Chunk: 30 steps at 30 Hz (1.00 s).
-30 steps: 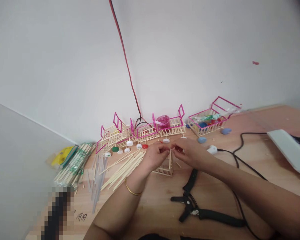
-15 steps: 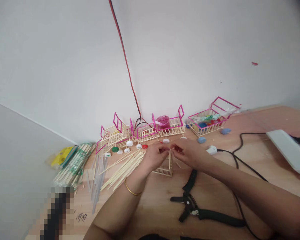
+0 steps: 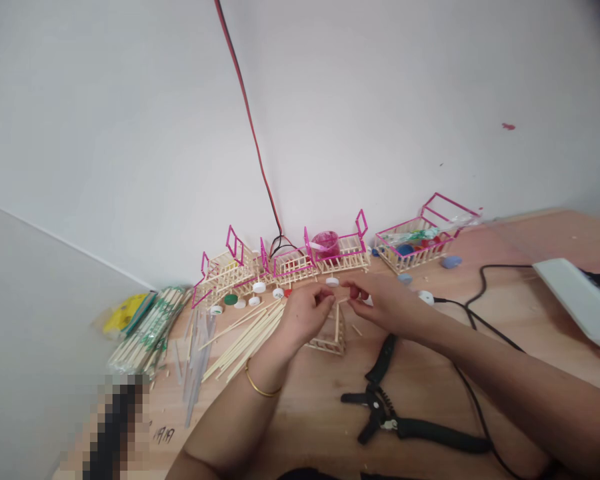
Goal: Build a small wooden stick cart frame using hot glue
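Note:
My left hand (image 3: 304,315) and my right hand (image 3: 380,301) meet over a small frame of pale wooden sticks (image 3: 330,335) that stands on the wooden table (image 3: 305,413). Both hands are closed in a pinch at the frame's top. Between the fingertips runs a short thin stick (image 3: 341,299), held by both. A gold bangle (image 3: 259,387) circles my left wrist. The frame's left part is hidden behind my left hand.
Loose pale sticks (image 3: 245,333) lie left of the hands, packets of sticks (image 3: 147,327) further left. Pink-edged stick baskets (image 3: 290,260) and bottle caps (image 3: 259,287) line the wall. Black pliers (image 3: 380,407) and a black cable (image 3: 473,320) lie right; a white device (image 3: 577,300) sits far right.
Both hands have risen slightly and drawn a little apart at the frame's top, so the short stick between the fingertips shows more. Nothing else has moved.

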Available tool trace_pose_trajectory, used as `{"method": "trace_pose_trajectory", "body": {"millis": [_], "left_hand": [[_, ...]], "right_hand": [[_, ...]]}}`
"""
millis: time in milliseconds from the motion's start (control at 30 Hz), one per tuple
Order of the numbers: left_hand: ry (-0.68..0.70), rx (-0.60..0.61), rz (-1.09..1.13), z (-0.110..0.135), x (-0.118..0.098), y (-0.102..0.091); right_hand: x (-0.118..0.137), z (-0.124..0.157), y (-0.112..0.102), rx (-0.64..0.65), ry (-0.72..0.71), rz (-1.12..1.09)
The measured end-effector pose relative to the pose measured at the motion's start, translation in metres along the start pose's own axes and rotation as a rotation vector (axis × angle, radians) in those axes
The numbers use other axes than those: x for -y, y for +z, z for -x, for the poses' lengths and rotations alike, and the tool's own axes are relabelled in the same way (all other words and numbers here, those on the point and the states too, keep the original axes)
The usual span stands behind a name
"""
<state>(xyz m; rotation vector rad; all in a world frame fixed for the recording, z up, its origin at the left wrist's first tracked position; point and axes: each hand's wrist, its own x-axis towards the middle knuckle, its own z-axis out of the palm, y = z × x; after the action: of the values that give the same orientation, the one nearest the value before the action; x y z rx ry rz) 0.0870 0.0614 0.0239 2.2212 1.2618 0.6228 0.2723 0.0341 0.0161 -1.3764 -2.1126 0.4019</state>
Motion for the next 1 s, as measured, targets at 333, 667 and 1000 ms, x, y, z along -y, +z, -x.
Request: {"method": "trace_pose_trajectory", "body": {"millis": [333, 667, 1000], "left_hand": [[-0.067, 0.238, -0.169, 0.016, -0.018, -0.013], [-0.114, 0.290, 0.255, 0.013, -0.020, -0.025], [-0.311, 0.257, 0.624, 0.014, -0.028, -0.041]], "right_hand": [[-0.001, 0.001, 0.002, 0.089, 0.083, -0.032], [0.003, 0.001, -0.009, 0.203, 0.094, -0.160], [0.006, 0.003, -0.042, 0.354, 0.120, -0.498]]}}
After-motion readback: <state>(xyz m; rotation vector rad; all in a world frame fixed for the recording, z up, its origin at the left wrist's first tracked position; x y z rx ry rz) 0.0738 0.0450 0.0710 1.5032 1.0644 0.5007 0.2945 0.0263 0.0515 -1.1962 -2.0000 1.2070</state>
